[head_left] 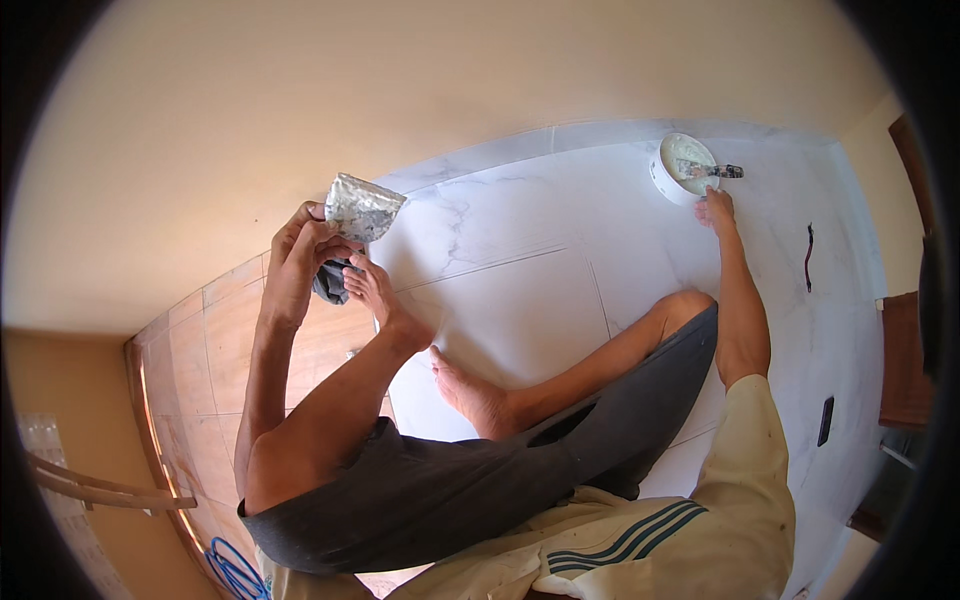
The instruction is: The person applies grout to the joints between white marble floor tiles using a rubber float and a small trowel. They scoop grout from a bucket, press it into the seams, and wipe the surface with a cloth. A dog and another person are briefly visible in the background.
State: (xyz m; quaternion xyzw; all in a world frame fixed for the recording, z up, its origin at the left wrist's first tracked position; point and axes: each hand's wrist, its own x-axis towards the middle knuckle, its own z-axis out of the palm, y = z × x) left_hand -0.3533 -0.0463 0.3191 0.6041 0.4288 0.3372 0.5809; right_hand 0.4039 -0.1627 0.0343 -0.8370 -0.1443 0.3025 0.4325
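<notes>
My left hand [298, 260] is raised near the wall at left, closed on a wide putty knife with a grey, putty-smeared blade [362, 208]. The handle is hidden by my fingers. At the far right my right hand [715, 208] grips the near rim of a round white tub [664, 176]. Pale putty [690, 158] fills part of the tub. A second putty knife [724, 171] lies across it, its dark handle sticking out over the right rim. A dark cloth [331, 283] is beside my foot, below my left hand.
I sit on white, grey-veined floor tiles [500, 290]; wood-toned tiles [238, 340] lie to the left. A cream wall [480, 80] runs along the far side. A dark red strip [809, 258], a flat black object [825, 421] and a blue hose [232, 572] lie around me.
</notes>
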